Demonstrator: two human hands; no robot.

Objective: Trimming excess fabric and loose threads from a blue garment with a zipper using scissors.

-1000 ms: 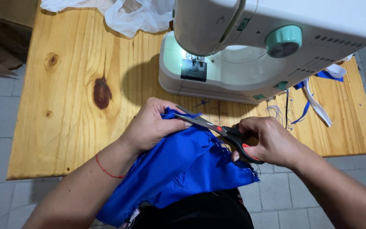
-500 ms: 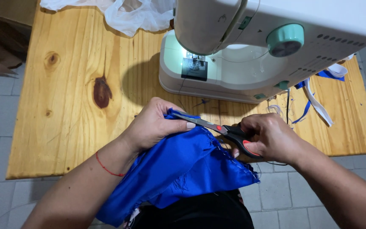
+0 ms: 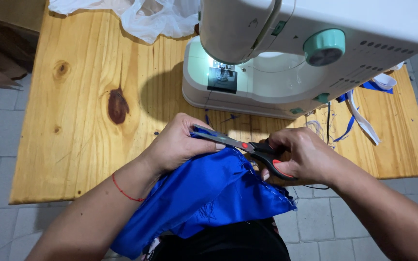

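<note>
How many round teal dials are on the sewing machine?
2: a big dial on the sewing machine's upper body and a small dial lower down near its base. Others may be hidden.

sewing machine (image 3: 286,63) on table (image 3: 73,121) | fabric (image 3: 209,193) before it, overhanging edge

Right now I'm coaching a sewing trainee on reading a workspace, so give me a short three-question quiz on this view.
1. True or false: the scissors are in the right hand.
2. What does the left hand hold? A) white plastic bag B) blue fabric C) sewing machine dial
3. Fill in: the sewing machine stands on a ____ table.

Key: 1 true; 2 B, the blue fabric; 3 wooden.
</note>
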